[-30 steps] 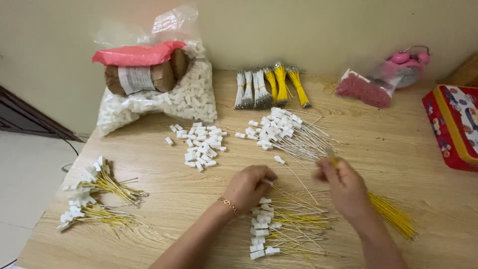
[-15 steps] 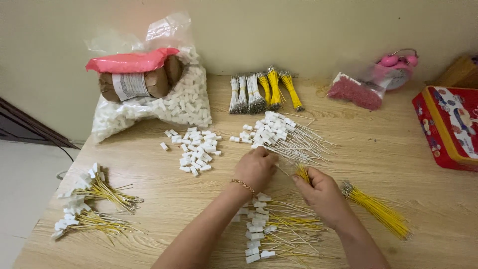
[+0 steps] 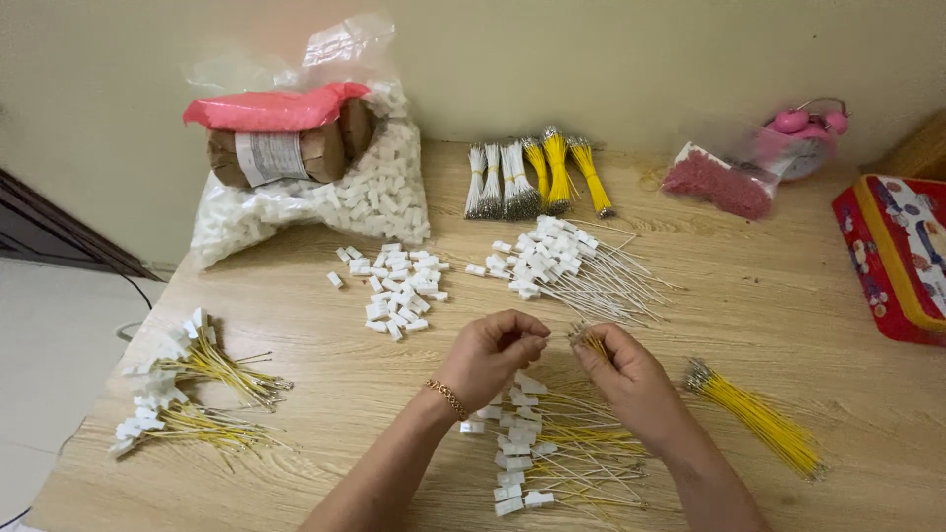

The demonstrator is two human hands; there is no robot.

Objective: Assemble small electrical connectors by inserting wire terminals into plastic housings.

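Down at the near-middle of the wooden table [image 3: 788, 296], both hands sit close together, knuckles nearly facing each other. The right hand [image 3: 631, 379] has its fingertips pinched around a few yellow wires [image 3: 589, 340], whose metal tips poke up and out toward about 11 o'clock from the pinch, so the long axis leans up-left, straight at the other hand. The left hand [image 3: 490, 357] is curled shut at roughly 9 o'clock from those tips, just beside them and not quite touching as far as I can see; it looks closed on something small, but the fingers hide it, so I can't tell whether there's a white connector inside. So the gap that matters is that short stretch between wire tips and left fingertips, running pretty much left-right. Right under both wrists, at 6 o'clock, lies the pile of finished wires with white connectors [image 3: 537, 453]. Loose white connectors [image 3: 394, 291] sit at 11 o'clock from the left hand, nearer to it than to the right. A bundle of yellow wires [image 3: 759, 419] lies at 4 o'clock from the right hand, running diagonally down-right.
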